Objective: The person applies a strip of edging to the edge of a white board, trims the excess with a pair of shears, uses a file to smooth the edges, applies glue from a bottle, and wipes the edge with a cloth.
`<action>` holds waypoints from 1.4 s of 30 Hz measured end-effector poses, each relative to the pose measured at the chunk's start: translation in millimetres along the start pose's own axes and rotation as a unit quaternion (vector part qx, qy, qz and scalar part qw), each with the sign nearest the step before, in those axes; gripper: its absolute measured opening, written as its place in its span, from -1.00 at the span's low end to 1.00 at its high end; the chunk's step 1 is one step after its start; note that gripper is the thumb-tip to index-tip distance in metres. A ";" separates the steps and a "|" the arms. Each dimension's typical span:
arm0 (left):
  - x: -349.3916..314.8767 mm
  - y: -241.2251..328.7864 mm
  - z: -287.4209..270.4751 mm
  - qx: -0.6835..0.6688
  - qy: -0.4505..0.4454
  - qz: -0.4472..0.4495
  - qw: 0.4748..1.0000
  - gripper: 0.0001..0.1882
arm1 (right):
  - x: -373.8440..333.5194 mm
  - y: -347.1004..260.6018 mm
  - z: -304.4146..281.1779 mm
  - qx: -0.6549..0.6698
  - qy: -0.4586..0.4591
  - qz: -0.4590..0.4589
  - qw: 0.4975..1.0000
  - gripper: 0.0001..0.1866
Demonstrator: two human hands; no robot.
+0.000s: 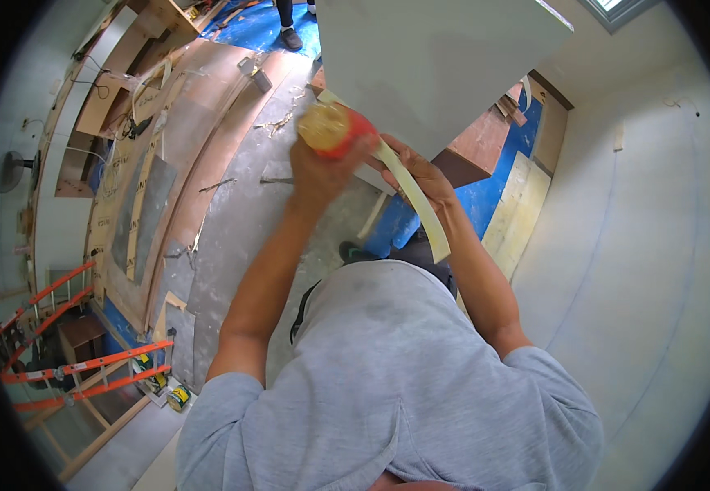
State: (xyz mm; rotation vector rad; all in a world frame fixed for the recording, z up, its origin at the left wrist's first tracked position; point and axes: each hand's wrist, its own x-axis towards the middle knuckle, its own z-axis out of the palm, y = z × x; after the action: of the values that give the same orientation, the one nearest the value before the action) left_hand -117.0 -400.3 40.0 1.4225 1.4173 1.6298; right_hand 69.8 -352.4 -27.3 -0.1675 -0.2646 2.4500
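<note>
My left hand (321,170) is wrapped round a red and yellow bottle (322,129), blurred by motion, with its yellowish end turned up. The bottle is tipped over a long, pale cream strip (425,214), and its lower end is hidden by my fingers. My right hand (417,170) grips that strip from the right side, with the thumb and fingers around its edges. From my right hand the strip's free end curves down toward my body. Its far part runs behind the bottle, near the lower edge of a large white panel (437,65).
Reddish-brown wooden boxes (482,147) stand under the panel, beside blue sheeting (486,196). Long wooden boards (199,155) lie at the left, with orange ladders (85,364) nearer. Another person's leg and shoe (289,37) show at the far end. A pale wall (625,229) rises at right.
</note>
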 end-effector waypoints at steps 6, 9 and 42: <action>-7.6 2.1 8.1 0.067 0.012 0.102 0.992 -0.62 | -2.3 -3.0 -12.4 -0.031 0.069 -0.041 0.996 -0.19; 5.0 -16.1 -2.7 0.046 -0.011 0.072 0.996 -0.60 | -11.3 0.8 -0.3 -0.056 0.066 -0.044 0.995 -0.15; 15.5 48.4 -13.4 -0.161 0.023 -0.027 0.986 -0.58 | -28.3 -56.5 52.6 -0.362 -0.020 -0.241 0.901 -0.54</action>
State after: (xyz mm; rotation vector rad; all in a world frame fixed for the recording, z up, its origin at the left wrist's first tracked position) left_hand -123.0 -405.4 92.0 1.1595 1.1426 1.7720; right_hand 116.1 -334.9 38.4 -0.3239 -1.0937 1.7649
